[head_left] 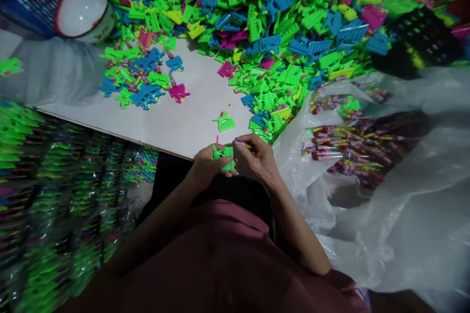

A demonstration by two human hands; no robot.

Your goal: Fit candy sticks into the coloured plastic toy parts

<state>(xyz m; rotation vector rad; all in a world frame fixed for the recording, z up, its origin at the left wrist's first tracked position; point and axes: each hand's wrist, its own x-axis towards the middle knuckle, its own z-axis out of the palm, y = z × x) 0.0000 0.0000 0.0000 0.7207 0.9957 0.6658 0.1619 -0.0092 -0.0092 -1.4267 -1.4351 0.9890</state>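
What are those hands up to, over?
Left hand: holding green plastic piece. Right hand: pinching red-tipped stick close by. Nothing visible blocking; loose green one lies beyond, on white tabletop.

Tabletop (pixel 147 124): before you.
Large heap (pixel 257 24): on it, along the far side and toward your right.
Small pile (pixel 147 78): on it, to your left.
Bowl (pixel 86 12): behind the small pile, just right of the basket (pixel 46 2).
Lone piece (pixel 225 122): between you and the large heap.
Held piece (pixel 228 151): in your left hand (pixel 205 165), left of the stick (pixel 242 144) in your right hand (pixel 259 159).
Bag (pixel 411 215): on your right, more sticks (pixel 345 151) in it.
Packed rows (pixel 73 195): on your left, nearer than the tabletop.
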